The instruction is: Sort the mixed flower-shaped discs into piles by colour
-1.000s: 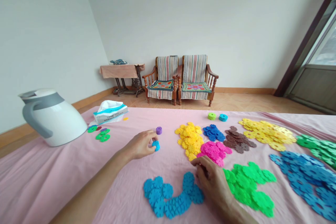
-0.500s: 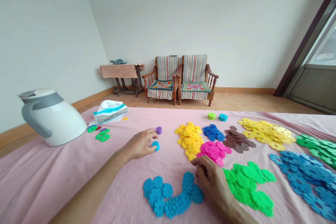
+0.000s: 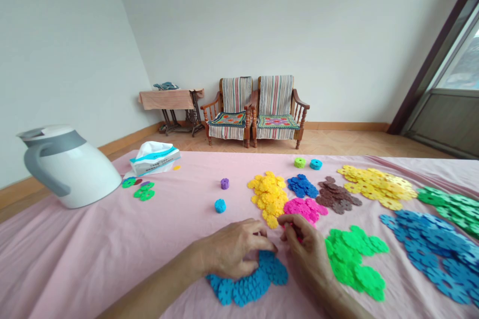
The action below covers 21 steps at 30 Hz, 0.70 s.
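Note:
My left hand [image 3: 241,249] reaches over a curved pile of light-blue snowflake discs [image 3: 250,286]. Its fingers are bent, thumb and forefinger apart, with the fingertips at the pile's upper edge. My right hand [image 3: 305,246] is beside that pile, in front of the pink snowflake discs [image 3: 305,209]. Its fingers are curled together, and I cannot make out whether anything is between them. Farther off stand a small light-blue stack of discs [image 3: 220,206] and a purple stack [image 3: 224,183], both apart from my hands.
Around lie piles of yellow discs [image 3: 269,197], dark-blue discs [image 3: 302,186], brown discs [image 3: 337,195] and bright-green discs [image 3: 355,261]. More blue discs [image 3: 430,254] spread at right. A white jug [image 3: 82,174] and a tissue pack [image 3: 155,159] stand at left on the pink cloth [image 3: 168,224].
My left hand has left the small light-blue stack and come right and nearer, over the light-blue pile. My right hand stays near the pink discs, its fingers slightly shifted.

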Each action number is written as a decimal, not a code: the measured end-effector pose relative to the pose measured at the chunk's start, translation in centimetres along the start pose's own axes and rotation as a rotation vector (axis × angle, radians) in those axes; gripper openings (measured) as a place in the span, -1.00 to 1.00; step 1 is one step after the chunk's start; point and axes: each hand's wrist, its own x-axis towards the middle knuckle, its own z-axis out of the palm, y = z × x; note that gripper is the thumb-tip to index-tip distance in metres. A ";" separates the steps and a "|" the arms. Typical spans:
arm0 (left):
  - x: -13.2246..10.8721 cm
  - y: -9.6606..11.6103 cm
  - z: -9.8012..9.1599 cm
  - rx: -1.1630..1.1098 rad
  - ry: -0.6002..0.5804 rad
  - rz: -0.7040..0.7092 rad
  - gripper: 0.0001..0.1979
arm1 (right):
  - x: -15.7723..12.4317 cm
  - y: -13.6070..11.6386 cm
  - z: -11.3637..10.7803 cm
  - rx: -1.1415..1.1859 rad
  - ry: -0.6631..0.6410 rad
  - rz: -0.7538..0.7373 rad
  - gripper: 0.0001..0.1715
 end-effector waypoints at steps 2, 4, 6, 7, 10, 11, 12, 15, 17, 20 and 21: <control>-0.1 0.1 0.0 -0.004 -0.004 0.003 -0.53 | 0.0 0.0 0.1 -0.011 -0.009 -0.007 -0.70; -0.2 0.0 0.0 -0.005 -0.008 0.000 -0.57 | 0.0 0.2 0.1 -0.018 -0.023 -0.029 -0.71; -0.2 -0.1 0.1 -0.008 -0.015 -0.007 -0.60 | 0.1 0.3 0.2 -0.028 -0.044 -0.058 -0.71; -0.2 -0.2 0.1 -0.009 -0.018 -0.009 -0.60 | 0.1 0.4 0.1 -0.036 -0.050 -0.069 -0.71; -0.1 -0.2 0.2 -0.017 -0.013 -0.007 -0.61 | 0.1 0.4 0.0 -0.070 -0.059 -0.091 -0.72; -0.1 -0.2 0.1 -0.022 -0.007 -0.001 -0.62 | 0.1 0.4 0.0 -0.084 -0.059 -0.097 -0.72; -0.1 -0.2 0.0 -0.029 -0.004 0.004 -0.63 | 0.1 0.3 0.0 -0.097 -0.060 -0.101 -0.71; -0.3 -0.5 -0.9 -0.037 0.015 -0.019 -0.70 | 0.1 0.1 -0.1 -0.128 -0.067 -0.106 -0.70; -0.6 -1.1 -2.0 -0.022 0.063 -0.091 -0.73 | 0.1 0.0 -0.1 -0.139 -0.071 -0.101 -0.70; -1.6 -2.7 -3.8 0.022 0.186 -0.241 -0.73 | 0.0 -0.2 -0.1 -0.149 -0.086 -0.098 -0.71; -2.0 -3.4 -4.3 0.040 0.233 -0.289 -0.74 | 0.0 -0.2 -0.2 -0.154 -0.090 -0.100 -0.71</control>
